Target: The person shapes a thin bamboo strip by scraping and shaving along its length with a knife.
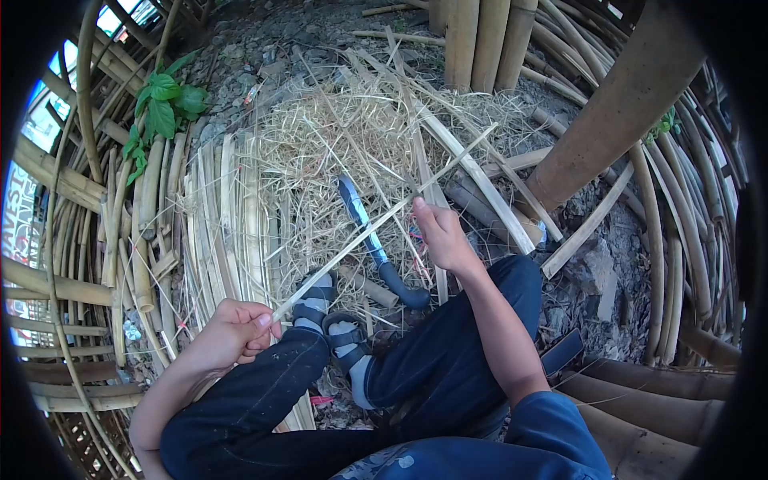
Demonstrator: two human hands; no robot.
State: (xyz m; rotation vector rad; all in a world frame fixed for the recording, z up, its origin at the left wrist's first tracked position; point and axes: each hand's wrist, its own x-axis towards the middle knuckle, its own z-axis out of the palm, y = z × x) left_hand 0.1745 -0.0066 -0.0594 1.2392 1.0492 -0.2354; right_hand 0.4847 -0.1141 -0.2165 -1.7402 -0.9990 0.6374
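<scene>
My left hand (pixel 240 332) is closed on the lower end of a long, thin bamboo strip (pixel 340 260). The strip slants up to the right, past my right hand (pixel 440 232). My right hand is closed around what looks like a small knife (pixel 411 184); its narrow grey blade sticks out above my fingers and crosses the strip, and the handle is hidden in my grip. Between my hands, a machete-like tool (pixel 365 224) with a shiny blade and a dark curved handle lies on a heap of bamboo shavings (pixel 308 148).
Split bamboo slats (pixel 228 224) lie in a row at left. Thick bamboo poles (pixel 608 112) stand at right and at the back. Bamboo railings (pixel 60 284) line the left side. A leafy plant (pixel 162 104) grows there. My sandalled feet (pixel 346 344) rest near the tool's handle.
</scene>
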